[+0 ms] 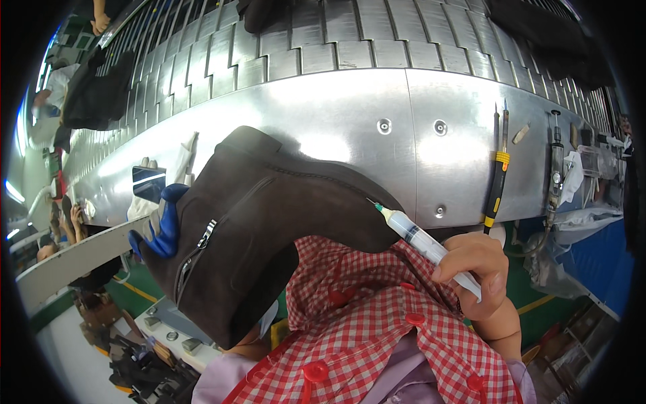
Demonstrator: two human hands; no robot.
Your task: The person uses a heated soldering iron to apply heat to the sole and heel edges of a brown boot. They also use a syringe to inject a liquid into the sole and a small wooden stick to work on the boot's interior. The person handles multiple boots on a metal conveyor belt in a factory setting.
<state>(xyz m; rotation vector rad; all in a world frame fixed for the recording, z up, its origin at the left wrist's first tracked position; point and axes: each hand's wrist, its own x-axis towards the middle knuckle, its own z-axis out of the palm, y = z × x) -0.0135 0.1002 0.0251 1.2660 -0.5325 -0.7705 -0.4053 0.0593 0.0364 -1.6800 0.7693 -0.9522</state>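
Note:
A dark brown ankle boot [249,202] with a side zipper lies tilted on its side in front of me, its sole edge facing the metal bench. My left hand [161,225], in a blue-coated glove, is wrapped round the boot's shaft at the left; the rest of that hand is hidden behind the boot. The silver zipper pull [207,233] hangs on the shaft. In my bare right hand [476,273] is a plastic syringe [418,237] with a green-based needle. Its needle tip is at the boot's toe, by the seam above the sole; I cannot tell whether it touches.
Beyond the metal bench top [350,101] runs a slatted conveyor [316,57] with dark boots on it. A black-and-yellow soldering-iron-like tool [497,185] and a metal injector-like tool [556,161] lie at the right. A phone [148,182] rests at the left. Other people's hands show far left.

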